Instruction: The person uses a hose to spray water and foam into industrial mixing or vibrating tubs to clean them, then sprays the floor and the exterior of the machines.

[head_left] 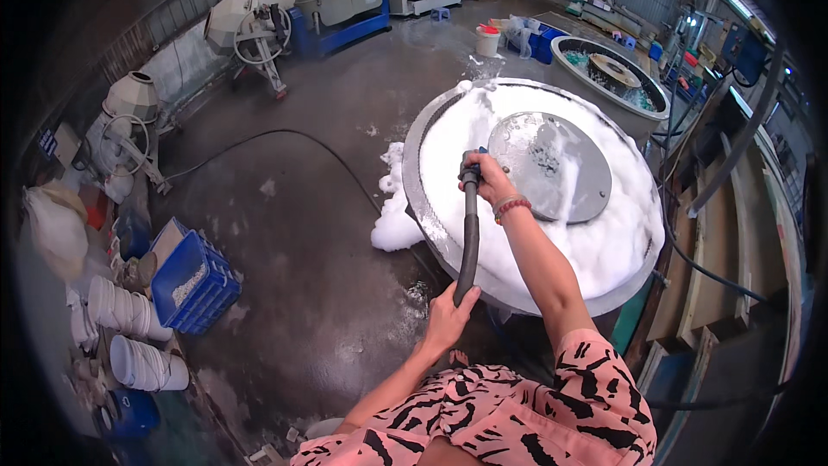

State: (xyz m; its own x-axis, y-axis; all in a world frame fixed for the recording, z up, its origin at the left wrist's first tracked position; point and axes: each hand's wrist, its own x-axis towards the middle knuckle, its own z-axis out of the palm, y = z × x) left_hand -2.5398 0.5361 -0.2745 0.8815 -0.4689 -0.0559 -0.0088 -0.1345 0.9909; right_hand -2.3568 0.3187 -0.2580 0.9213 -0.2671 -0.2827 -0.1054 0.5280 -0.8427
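Before me stands a large round tub point(417, 192) full of white foam point(608, 246). A flat grey disc point(591, 174) sits in its middle, streaked with foam and with a small pile of wet bits on top. My right hand point(494, 179), with a red bead bracelet on the wrist, is closed round the blue and black valve end of a thick dark hose point(471, 237), above the foam at the disc's left edge. Lower down, my left hand point(448, 319) grips the same hose just outside the tub's near rim. Any water leaving the hose is hard to make out.
Foam has spilled on the wet floor point(285, 198) left of the tub, where a thin black hose runs. A blue crate point(200, 289) and white buckets point(148, 364) stand at left. Behind are a second round tub point(660, 103) and a white bucket point(487, 41). Wooden troughs point(703, 267) line the right.
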